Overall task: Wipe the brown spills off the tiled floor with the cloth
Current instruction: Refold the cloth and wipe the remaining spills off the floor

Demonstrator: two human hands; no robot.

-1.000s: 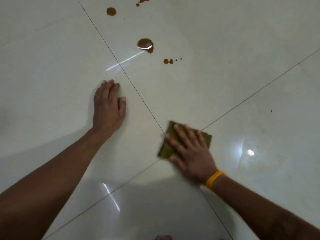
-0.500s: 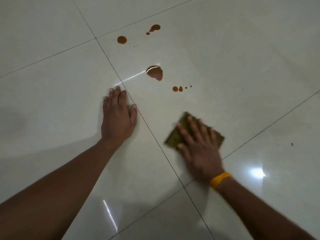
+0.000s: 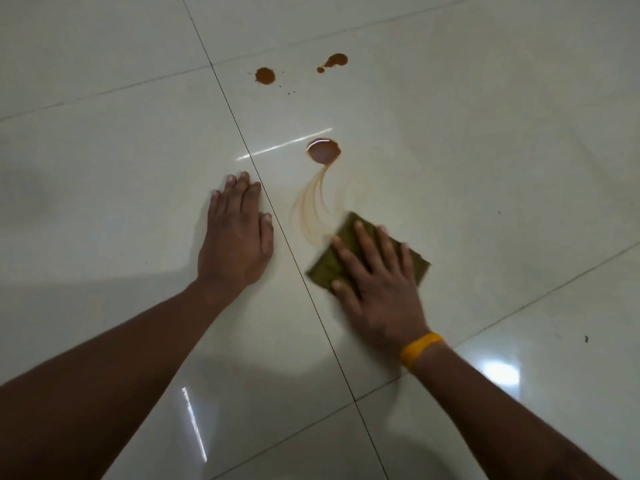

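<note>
Small drops gone since earlier; curved smear (image 3: pixel 311 209) now dragged from largest spill (image 3: pixel 323 151). Cloth (image 3: pixel 346 251) pressed under spread right hand (image 3: pixel 377 285); left hand (image 3: pixel 235 237) laid flat on floor (image 3: pixel 485 150).

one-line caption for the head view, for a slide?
Right hand presses the cloth beside a fresh brown smear; left hand flat on the floor; three spills remain.

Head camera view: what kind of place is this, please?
Probably an indoor room with a glossy tiled floor: large pale tiles, thin joint lines and lamp reflections. Which room, I cannot tell.
</note>
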